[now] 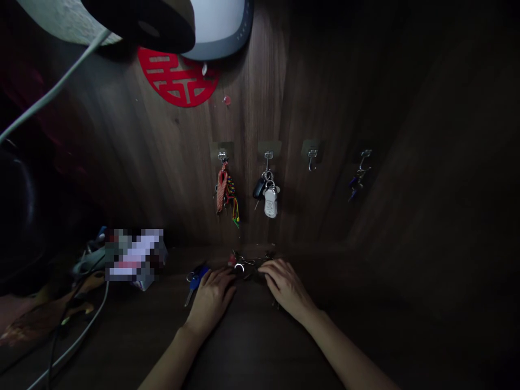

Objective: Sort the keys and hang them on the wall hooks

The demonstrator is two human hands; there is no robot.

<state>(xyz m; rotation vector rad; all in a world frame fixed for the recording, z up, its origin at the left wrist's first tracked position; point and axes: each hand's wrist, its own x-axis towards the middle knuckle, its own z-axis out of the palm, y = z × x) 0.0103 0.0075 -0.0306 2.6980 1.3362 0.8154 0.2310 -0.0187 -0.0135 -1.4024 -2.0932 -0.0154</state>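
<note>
Left hand point(212, 295): lying beside blue key point(195, 282), lower centre; finger grip unclear
Right hand point(285, 287): curving near ring point(239, 265); finger grip unclear

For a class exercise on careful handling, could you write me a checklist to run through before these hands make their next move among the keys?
1. Both hands in view: ok; the left hand and right hand both show.
2. Blue key located: ok; it lies beside the left hand's fingers.
3. Silver ring visible: ok; it lies between the hands.
4. Grip of each hand: cannot tell; shadow and the hands themselves hide it.
5. Woven strap and white tag hanging: ok.
6. Lighting: not ok; the wooden panel's right side is very dark.
</note>
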